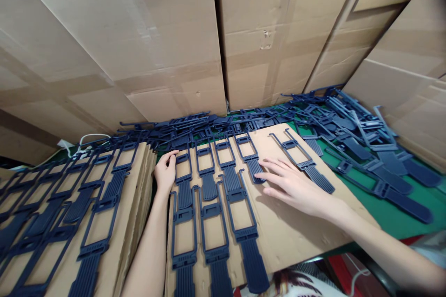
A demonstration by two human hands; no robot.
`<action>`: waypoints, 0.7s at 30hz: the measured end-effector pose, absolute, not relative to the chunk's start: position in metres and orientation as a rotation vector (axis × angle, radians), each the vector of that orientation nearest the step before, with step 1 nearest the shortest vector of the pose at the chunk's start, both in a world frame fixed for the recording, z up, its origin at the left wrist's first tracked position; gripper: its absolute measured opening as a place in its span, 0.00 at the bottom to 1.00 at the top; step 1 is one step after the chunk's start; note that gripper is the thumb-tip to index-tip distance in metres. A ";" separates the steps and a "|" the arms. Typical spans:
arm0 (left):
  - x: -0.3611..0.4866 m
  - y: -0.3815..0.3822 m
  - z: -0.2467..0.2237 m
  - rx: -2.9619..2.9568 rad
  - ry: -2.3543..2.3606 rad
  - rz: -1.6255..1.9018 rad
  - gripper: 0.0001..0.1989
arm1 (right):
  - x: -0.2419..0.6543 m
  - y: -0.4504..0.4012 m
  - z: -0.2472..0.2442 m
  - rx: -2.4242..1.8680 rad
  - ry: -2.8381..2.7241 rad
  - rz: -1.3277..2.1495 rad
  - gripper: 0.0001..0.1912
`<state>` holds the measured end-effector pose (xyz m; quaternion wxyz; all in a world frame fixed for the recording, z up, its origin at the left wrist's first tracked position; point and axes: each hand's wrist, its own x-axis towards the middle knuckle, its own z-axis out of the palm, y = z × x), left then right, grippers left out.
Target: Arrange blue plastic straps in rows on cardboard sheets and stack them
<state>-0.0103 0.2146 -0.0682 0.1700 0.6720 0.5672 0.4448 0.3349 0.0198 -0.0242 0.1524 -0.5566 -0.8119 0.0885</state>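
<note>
A cardboard sheet (278,236) bears dark blue plastic frames with ribbed tabs, laid in two rows. My left hand (166,171) is at the sheet's left edge, its bent thumb and finger close together beside the upper left frame; whether it grips anything is unclear. My right hand (287,183) lies spread, palm down, its fingertips at the ribbed tab of an upper-row frame (255,169). Right of these fingers lies another frame (302,158), tilted on the sheet.
On the left, stacked cardboard sheets (139,195) carry more blue frames. A loose heap of blue parts (334,120) covers the green surface (365,204) behind and to the right. Large cardboard boxes (167,32) stand behind. A white cable (94,136) lies at the left.
</note>
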 end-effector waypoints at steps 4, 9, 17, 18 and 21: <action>-0.010 0.214 -0.068 1.916 1.597 1.265 0.16 | 0.342 0.018 -0.021 -1.619 -2.232 0.196 0.22; -0.009 0.214 -0.068 1.920 1.602 1.279 0.15 | 0.373 0.013 -0.029 -1.882 -1.863 -0.063 0.23; -0.008 0.214 -0.068 1.922 1.594 1.284 0.16 | 0.404 0.004 -0.048 -2.160 -1.668 -0.119 0.24; -0.008 0.214 -0.067 1.920 1.595 1.286 0.16 | 0.403 0.002 -0.046 -2.150 -1.634 -0.102 0.23; -0.006 0.213 -0.067 1.911 1.596 1.293 0.16 | 0.391 -0.005 -0.035 -2.093 -1.535 -0.120 0.22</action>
